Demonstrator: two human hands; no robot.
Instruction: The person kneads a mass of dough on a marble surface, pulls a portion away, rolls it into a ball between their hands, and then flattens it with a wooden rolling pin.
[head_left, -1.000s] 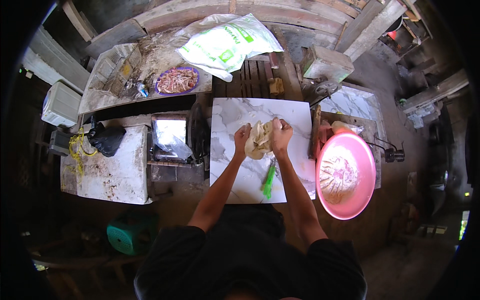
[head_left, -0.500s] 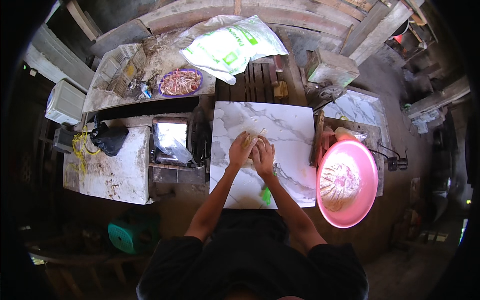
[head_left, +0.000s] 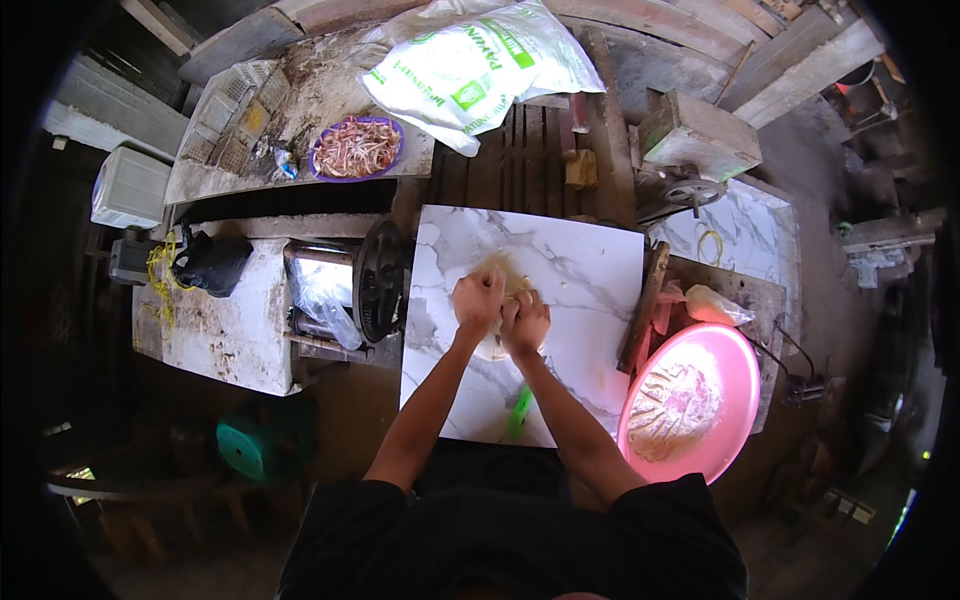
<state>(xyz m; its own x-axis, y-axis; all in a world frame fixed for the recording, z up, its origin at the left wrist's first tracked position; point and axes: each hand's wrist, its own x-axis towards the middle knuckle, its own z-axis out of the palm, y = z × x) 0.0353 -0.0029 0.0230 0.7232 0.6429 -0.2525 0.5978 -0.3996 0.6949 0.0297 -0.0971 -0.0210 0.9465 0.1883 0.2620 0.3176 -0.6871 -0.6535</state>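
Observation:
Both my hands are on a pale lump of dough (head_left: 492, 349) on the white marbled board (head_left: 590, 260). My left hand (head_left: 479, 299) grips its left side with curled fingers, slightly smeared by motion. Beside it, my right hand (head_left: 526, 322) is closed on the right side of the lump, fingers bent in. Most of the dough is hidden under the hands; some shows toward my body and a little beyond the fingers. A bright green tool (head_left: 520, 410), its kind unclear, lies near my right forearm.
At right stands a pink basin (head_left: 745, 420) with floury dough inside. A machine with a dark wheel (head_left: 381, 280) is left of the board. Farther back are a purple-rimmed basket (head_left: 399, 148) of reddish strips and a white sack (head_left: 480, 75). A green stool (head_left: 240, 448) stands lower left.
My hands have changed from lying stretched over the dough to curled fingers gripping it. The view has shifted slightly, and more dough shows on the near side.

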